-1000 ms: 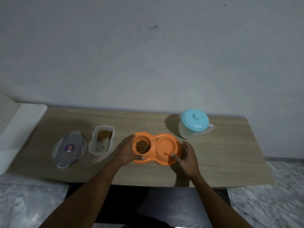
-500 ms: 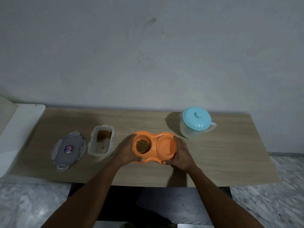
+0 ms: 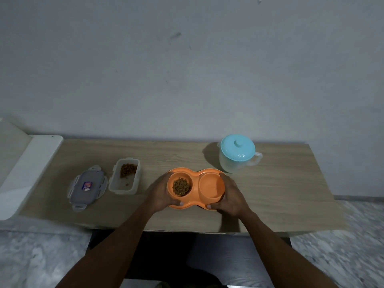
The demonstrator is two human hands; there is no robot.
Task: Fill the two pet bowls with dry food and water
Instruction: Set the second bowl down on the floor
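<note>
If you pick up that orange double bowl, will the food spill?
Probably not, if kept level: the kibble sits low in the left well of the orange double bowl. It looks like stiff plastic, so it likely won't bend. With the left hand and right hand holding both ends, tipping seems unlikely. Water in the right well, if any, could slosh.

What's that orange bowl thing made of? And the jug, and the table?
The orange double bowl looks like moulded plastic: one even colour, smooth rounded rims. The jug seems cloudy see-through plastic, its blue lid glossy with bright glints. The table looks like pale matte wood or wood-print board: grain lines show.
</note>
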